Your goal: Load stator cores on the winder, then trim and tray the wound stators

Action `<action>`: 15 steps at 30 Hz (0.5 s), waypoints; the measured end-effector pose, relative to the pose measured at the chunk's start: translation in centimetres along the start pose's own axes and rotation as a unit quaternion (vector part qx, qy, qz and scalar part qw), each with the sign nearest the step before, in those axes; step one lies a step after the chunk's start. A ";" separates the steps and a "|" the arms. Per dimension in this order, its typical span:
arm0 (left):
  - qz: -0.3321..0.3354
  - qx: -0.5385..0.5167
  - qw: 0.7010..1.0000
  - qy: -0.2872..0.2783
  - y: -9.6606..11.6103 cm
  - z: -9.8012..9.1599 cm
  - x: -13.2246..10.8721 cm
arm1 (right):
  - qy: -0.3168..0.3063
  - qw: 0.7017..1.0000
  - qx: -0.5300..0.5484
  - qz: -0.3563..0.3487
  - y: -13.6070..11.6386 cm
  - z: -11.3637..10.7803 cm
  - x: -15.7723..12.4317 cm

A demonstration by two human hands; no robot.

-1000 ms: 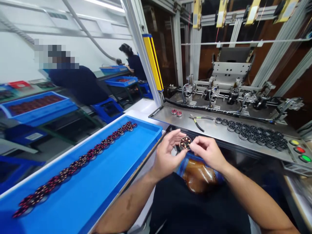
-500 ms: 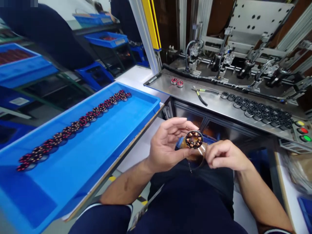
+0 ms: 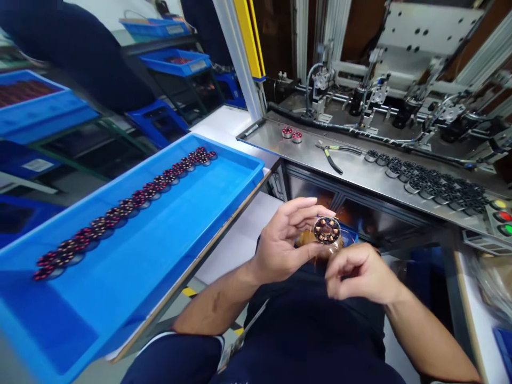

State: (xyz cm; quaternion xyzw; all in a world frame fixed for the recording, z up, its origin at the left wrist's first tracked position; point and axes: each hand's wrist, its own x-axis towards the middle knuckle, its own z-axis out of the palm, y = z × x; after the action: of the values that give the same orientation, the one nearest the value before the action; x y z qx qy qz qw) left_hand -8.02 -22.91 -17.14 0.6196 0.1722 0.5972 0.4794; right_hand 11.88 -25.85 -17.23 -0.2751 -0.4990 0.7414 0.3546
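Note:
My left hand [image 3: 286,234] grips a ring-shaped motor stator [image 3: 327,230] with copper windings, thumb below and fingers above. The stator's open face is turned up toward me. Just to its lower right, my right hand [image 3: 356,272] is closed with curled fingers; whatever they pinch is hidden. Fine wire ends seem to stick out beside the stator. Below and behind it shows a shiny, brownish see-through thing [image 3: 335,247], mostly covered by the hands.
On the left, a blue tray [image 3: 224,186] holds a long row of wound stators [image 3: 132,205]. The metal bench [image 3: 276,152] carries two red-wound stators [image 3: 292,134], cutting pliers [image 3: 331,156] and many black cores [image 3: 432,181]. Machine fixtures [image 3: 368,96] stand behind; coloured buttons [image 3: 503,216] are at right.
The left hand and stator have shifted slightly right. My right hand has moved down and left, closer beneath the stator, its fingers still curled.

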 end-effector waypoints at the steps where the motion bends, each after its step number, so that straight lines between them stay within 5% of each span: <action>1: -0.012 -0.009 1.000 -0.013 0.1 0.0 -0.1 | 0.029 0.999 -0.011 -0.015 -0.7 -0.5 0.0; 5: -0.056 -0.033 0.995 -0.070 0.2 0.4 -0.5 | 0.130 0.989 -0.053 -0.037 -3.0 -0.7 0.2; 11: -0.051 -0.058 0.997 -0.022 -0.6 1.2 -0.5 | 0.133 0.986 -0.096 -0.021 -2.6 1.2 0.2; 15: -0.087 -0.096 0.992 -0.013 -0.5 0.6 -0.5 | 0.084 0.987 -0.134 -0.034 -1.3 0.1 -0.6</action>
State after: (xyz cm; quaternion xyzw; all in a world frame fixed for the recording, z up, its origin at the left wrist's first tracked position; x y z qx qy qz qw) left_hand -7.37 -23.25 -17.73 0.5610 0.1616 0.5591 0.5887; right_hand 12.49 -26.02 -15.99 -0.3643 -0.5714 0.6297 0.3799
